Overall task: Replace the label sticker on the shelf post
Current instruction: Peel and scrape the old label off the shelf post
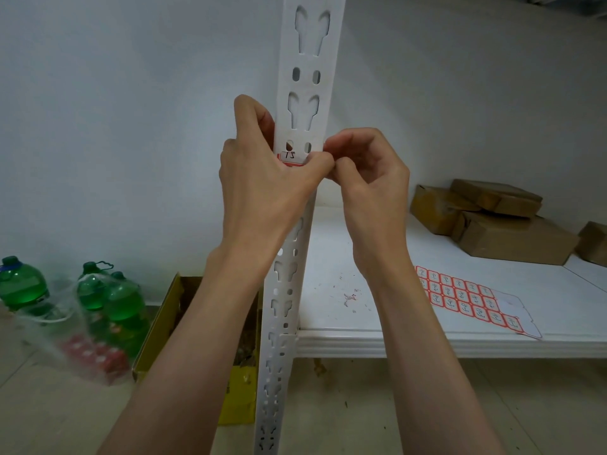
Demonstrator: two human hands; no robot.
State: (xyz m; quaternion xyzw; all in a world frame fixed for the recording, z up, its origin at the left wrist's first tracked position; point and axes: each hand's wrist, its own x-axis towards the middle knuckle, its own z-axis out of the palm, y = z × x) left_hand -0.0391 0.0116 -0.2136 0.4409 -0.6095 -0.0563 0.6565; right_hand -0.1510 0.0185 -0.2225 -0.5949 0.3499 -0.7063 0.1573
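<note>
A white slotted shelf post [307,77] runs up the middle of the head view. A red-bordered label sticker [290,158] with dark handwriting sits on its front face at chest height. My left hand [262,178] wraps round the post's left edge, its thumb lying across the sticker's lower right part. My right hand [364,172] is at the post's right edge, fingers curled, thumb and forefinger pinched together at the sticker's right end. Most of the sticker is hidden by my fingers. A sheet of red-bordered label stickers [473,298] lies on the white shelf board [361,339].
Brown cardboard parcels [492,221] are stacked at the back right of the shelf. Small torn sticker scraps [349,297] lie on the board. On the floor to the left stand green bottles [108,300] in plastic wrap and an open yellow box [197,323].
</note>
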